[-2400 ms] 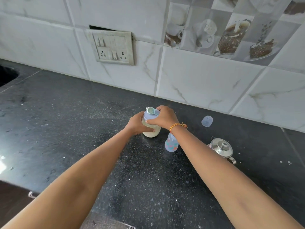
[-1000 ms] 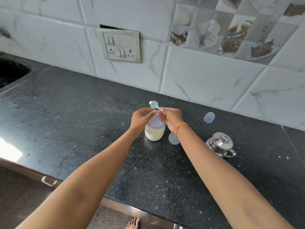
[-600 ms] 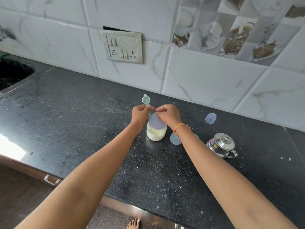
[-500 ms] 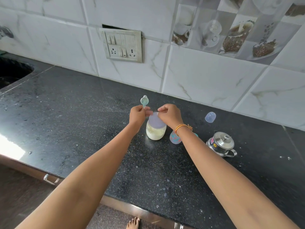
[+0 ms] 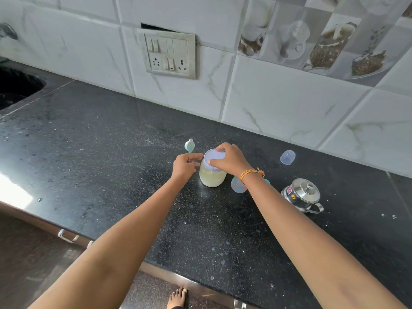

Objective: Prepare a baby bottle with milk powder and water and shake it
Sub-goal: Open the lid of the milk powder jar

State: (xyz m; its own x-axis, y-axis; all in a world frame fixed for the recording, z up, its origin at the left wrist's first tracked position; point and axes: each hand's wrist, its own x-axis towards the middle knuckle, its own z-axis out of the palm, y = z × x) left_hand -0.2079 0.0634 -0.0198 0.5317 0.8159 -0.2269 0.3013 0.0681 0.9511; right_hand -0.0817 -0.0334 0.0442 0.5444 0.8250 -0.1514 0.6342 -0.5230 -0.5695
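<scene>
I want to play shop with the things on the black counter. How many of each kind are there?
Jar of milk powder: 1
Scoop, held by the left hand: 1
Baby bottle, partly behind the right hand and wrist: 1
Clear bottle cap: 1
Steel pot with lid: 1
Total: 5

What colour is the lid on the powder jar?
Pale lavender, nearly white; the lid shows best in the head view, under the right hand.

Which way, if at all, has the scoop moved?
Yes, leftward. The scoop was over the powder jar; now the left hand holds it beside the jar's left side, while the right hand grips the lid.
</scene>
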